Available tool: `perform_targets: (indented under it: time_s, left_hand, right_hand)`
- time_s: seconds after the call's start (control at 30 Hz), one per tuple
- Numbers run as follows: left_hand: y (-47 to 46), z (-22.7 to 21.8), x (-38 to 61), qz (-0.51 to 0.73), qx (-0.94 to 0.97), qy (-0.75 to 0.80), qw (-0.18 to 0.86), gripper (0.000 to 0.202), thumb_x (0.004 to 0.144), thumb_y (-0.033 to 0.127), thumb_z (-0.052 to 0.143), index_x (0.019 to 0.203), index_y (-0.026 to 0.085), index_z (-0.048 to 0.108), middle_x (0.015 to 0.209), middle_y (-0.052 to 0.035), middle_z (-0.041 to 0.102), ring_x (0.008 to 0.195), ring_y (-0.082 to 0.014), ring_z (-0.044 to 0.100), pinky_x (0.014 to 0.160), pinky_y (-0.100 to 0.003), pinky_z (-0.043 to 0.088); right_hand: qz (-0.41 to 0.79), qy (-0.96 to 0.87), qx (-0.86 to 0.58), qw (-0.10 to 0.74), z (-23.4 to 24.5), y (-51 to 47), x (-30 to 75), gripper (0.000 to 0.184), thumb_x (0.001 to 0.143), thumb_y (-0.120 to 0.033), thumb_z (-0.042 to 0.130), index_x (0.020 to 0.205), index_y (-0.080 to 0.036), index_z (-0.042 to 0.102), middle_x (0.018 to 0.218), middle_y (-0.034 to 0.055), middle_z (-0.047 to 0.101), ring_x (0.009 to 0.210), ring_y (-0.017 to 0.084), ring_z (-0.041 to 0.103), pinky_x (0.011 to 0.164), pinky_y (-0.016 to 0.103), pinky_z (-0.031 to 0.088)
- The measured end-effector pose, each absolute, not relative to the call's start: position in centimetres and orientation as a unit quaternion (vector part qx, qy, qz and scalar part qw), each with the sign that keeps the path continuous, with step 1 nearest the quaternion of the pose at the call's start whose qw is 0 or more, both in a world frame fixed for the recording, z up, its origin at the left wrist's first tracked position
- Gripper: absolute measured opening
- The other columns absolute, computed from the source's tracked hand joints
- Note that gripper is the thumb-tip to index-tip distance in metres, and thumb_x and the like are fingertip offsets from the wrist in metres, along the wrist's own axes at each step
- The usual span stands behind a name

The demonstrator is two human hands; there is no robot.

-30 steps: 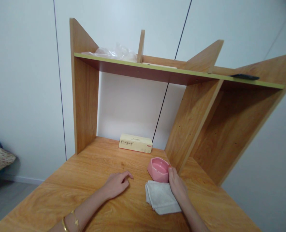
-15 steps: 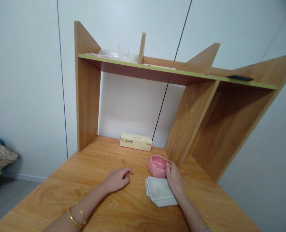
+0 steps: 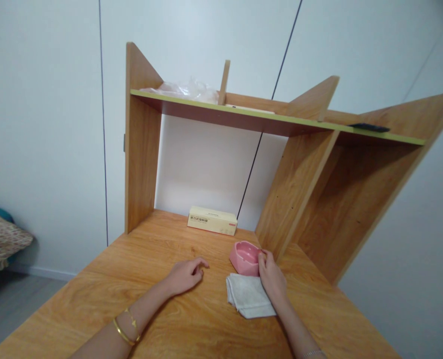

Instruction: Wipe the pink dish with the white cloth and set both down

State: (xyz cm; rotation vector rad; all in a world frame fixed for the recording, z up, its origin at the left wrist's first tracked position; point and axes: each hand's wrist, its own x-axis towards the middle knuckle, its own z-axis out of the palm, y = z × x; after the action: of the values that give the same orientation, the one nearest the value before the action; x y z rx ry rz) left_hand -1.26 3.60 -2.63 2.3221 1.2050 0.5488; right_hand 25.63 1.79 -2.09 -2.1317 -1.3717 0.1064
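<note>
A pink angular ashtray with notches in its rim sits on the wooden desk. My right hand grips its right side, thumb on the rim and fingers around the outer wall. Just in front of the ashtray lies a folded light grey cloth, next to my right wrist. My left hand rests on the desk to the left of both, holding nothing. Its index finger reaches forward, loosely bent, with a gap to the thumb.
At the back of the desk stands a cream cling film box. A wooden shelf unit rises behind it, carrying a clear plastic bag and a flat dark object. Patterned fabric shows at the far left.
The view has shifted slightly, so the shelf appears a little lower and further right. Both hands, the ashtray and the cloth keep their places on the desk.
</note>
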Motion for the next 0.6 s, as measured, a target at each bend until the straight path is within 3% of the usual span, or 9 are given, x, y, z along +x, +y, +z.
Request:
perform_targets:
  time_s: [0.43,0.6]
  left_hand:
    - [3.4,-2.3,-1.2,0.181,0.862,0.432,0.194,0.036,0.080,0.028,0.039,0.112,0.024,0.056,0.081,-0.0018,0.067,0.074,-0.0182,0.061,0.066,-0.025,0.042]
    - [2.8,-2.0,-0.9,0.157,0.871,0.449,0.126,0.045,0.080,0.029,0.039,0.123,0.022,0.048,0.093,-0.0089,0.067,0.084,-0.0245,0.062,0.073,-0.032,0.044]
  right_hand:
    - [0.125,-0.532,-0.758,0.357,-3.5,3.6,28.3,0.049,0.078,-0.038,0.034,0.109,-0.007,0.056,0.105,0.0144,0.063,0.099,0.023,0.057,0.083,0.030,0.042]
    - [0.186,-0.545,-0.741,0.344,-3.5,5.1,29.4,0.034,0.073,-0.030,0.042,0.084,-0.009,0.066,0.079,0.0095,0.069,0.076,0.021,0.064,0.067,0.027,0.047]
